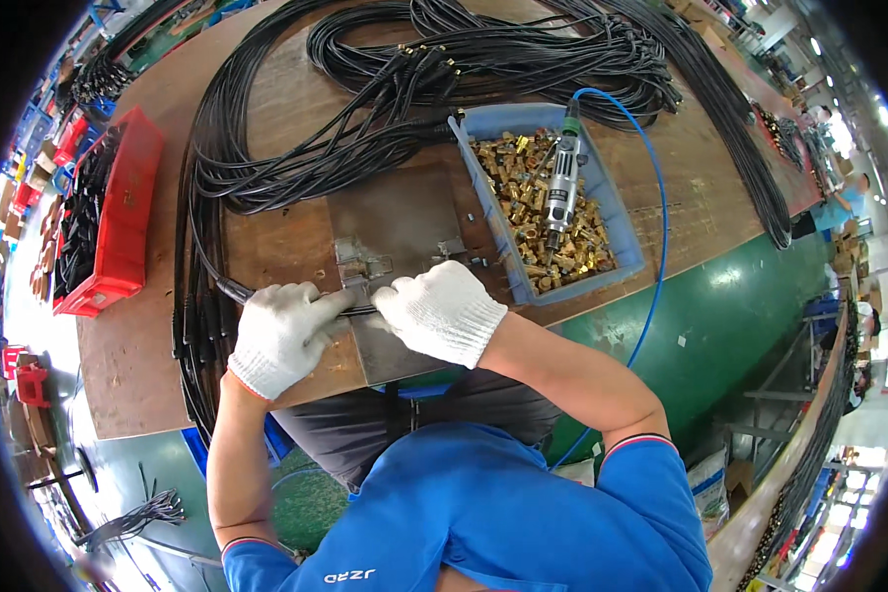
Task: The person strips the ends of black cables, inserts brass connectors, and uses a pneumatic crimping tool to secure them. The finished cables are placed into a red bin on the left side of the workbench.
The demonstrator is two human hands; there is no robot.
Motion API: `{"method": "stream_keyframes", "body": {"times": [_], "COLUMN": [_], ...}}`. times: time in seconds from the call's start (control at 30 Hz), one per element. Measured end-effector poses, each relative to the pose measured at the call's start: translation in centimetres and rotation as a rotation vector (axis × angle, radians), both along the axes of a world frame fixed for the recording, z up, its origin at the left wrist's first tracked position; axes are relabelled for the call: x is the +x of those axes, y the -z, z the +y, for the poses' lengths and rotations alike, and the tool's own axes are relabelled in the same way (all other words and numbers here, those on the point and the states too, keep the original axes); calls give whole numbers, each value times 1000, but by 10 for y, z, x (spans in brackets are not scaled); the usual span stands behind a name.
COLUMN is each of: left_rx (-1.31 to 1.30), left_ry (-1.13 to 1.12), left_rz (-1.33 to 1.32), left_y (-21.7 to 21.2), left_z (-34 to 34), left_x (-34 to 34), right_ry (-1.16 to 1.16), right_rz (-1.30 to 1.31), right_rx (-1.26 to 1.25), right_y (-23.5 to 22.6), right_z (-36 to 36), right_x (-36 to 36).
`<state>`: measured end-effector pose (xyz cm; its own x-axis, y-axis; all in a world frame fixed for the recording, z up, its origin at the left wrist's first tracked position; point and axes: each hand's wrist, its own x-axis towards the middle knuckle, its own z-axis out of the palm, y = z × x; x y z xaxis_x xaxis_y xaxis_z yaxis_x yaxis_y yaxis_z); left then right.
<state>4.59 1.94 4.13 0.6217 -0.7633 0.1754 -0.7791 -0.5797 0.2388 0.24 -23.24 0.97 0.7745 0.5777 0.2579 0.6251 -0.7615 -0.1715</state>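
Both of my hands wear white knitted gloves and meet at the near edge of a dark metal plate (409, 212) on the table. My left hand (281, 333) is closed round a black cable (359, 310), whose thicker sleeve (234, 289) comes out at the hand's left. To its right, my right hand (441, 313) pinches at the cable's other end, its fingertips close to the left one's. What lies between those fingertips is hidden. Just beyond my fingers, a small metal clamp fixture (360, 259) is mounted on the plate, with a second metal piece (449, 249) to its right.
A blue bin (629, 232) of brass fittings (523, 187) stands right of the plate; a silver air screwdriver (562, 183) with a blue hose (664, 217) lies on it. Black cable coils (237, 148) cover the table's back and left. A red bin (133, 212) holds black parts.
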Motion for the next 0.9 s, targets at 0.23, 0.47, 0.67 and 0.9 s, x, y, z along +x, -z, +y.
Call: {"method": "stream_keyframes", "body": {"times": [0.23,0.47,0.67,0.9], "left_rx": [3,-166,-197,-108], "left_ry": [-60,-103,-81,-115], "left_rz": [-9,142,177,184], "left_y": [-7,8,19,13], "left_z": [2,6,-4,-14], "left_x": [7,9,16,17], "right_ry": [-7,409,322,261], "right_rz": [-55,119,396,444], "right_rx": [-158,-96,-633,-472], "right_y": [-12,-68,-58,-35], "right_z": [-22,-174,-166,-193], "right_x": [15,94,125,145]}}
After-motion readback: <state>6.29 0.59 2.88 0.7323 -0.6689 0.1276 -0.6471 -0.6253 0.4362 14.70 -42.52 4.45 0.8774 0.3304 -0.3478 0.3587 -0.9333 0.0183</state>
